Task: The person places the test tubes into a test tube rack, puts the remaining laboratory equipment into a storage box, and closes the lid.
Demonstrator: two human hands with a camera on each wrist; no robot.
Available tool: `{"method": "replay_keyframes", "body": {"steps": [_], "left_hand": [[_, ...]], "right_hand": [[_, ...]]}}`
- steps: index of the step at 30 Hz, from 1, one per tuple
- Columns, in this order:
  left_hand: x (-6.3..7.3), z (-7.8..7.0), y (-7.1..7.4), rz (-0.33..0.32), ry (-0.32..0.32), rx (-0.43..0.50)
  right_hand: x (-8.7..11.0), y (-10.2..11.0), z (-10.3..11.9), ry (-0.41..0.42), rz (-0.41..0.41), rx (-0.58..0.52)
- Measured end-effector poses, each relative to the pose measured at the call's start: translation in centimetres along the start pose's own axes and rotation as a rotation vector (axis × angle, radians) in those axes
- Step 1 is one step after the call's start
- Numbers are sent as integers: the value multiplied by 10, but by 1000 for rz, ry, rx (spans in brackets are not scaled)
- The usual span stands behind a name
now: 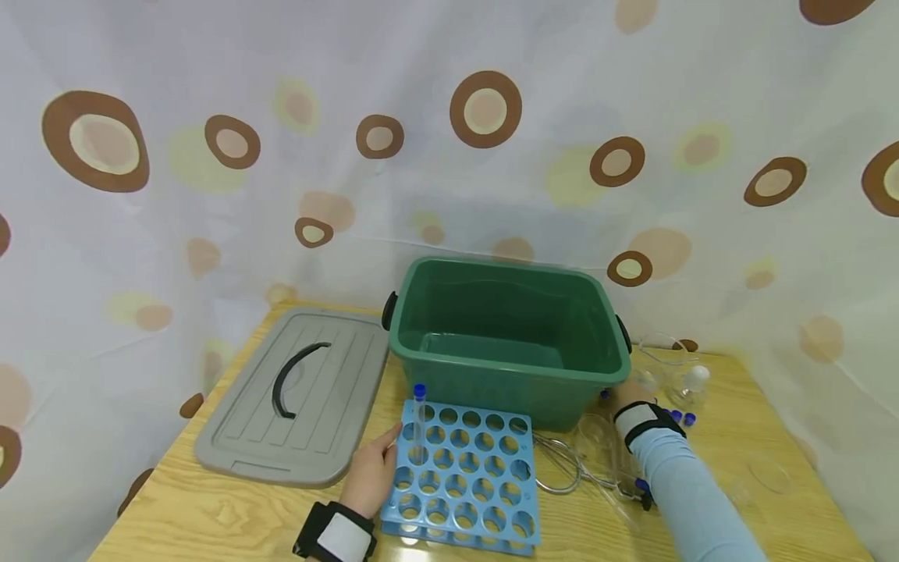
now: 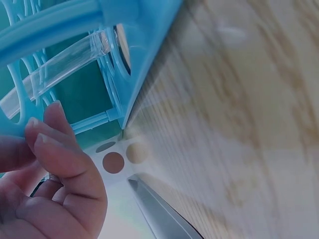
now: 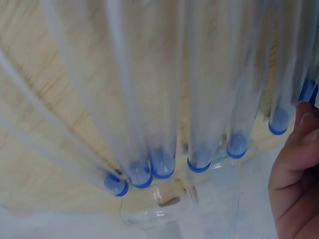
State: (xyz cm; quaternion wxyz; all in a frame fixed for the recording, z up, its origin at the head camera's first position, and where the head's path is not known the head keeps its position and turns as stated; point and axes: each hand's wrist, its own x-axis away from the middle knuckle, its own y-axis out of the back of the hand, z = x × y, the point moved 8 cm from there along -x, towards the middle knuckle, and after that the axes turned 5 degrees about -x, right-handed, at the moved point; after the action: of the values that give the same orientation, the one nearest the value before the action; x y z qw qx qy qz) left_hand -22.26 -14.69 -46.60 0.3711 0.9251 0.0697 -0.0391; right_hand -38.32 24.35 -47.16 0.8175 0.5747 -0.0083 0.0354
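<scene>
My left hand [image 1: 368,476] grips the left edge of a light blue test tube rack [image 1: 472,450] on the table. One clear test tube [image 1: 419,429] with a blue cap stands upright in the rack's left column. Behind the rack is an open green bin [image 1: 485,390]. To its right, my right hand [image 1: 630,396] reaches down among loose glassware, its fingers hidden in the head view. The right wrist view shows its thumb and fingers pinching a blue-capped test tube [image 3: 309,91]. Several more capped test tubes [image 3: 199,159] lie side by side there.
A grey lid [image 1: 316,406] with a black handle lies at the left. Metal tools with ring handles [image 1: 562,488] lie right of the rack. A glass flask with a white stopper [image 1: 695,378] stands at the back right, and a clear dish [image 1: 769,474] lies nearer.
</scene>
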Motion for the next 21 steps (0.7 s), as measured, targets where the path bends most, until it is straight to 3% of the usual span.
{"method": "replay_keyframes", "body": {"steps": [6,9,11,16,19,21], "left_hand": [[-2,-1,2,-3,-14,-4],[1,-1,1,-4,-19,-8],[1,-1,0,-4,-15,-8],[0,-3,-1,-5,-22,-27],[0,-5,2,-25,-39,-40],[0,-5,4,-33,-40,-25]], "right_hand": [[-1,-1,-1,-115,85,-29],[-3,-7,-14,-190,93,-81],[-6,-9,-20,-193,79,-107],[-15,10,-17,-42,-71,-52],[-11,34,-7,-8,-161,-118],[-5,51,1,-11,-170,-198]]}}
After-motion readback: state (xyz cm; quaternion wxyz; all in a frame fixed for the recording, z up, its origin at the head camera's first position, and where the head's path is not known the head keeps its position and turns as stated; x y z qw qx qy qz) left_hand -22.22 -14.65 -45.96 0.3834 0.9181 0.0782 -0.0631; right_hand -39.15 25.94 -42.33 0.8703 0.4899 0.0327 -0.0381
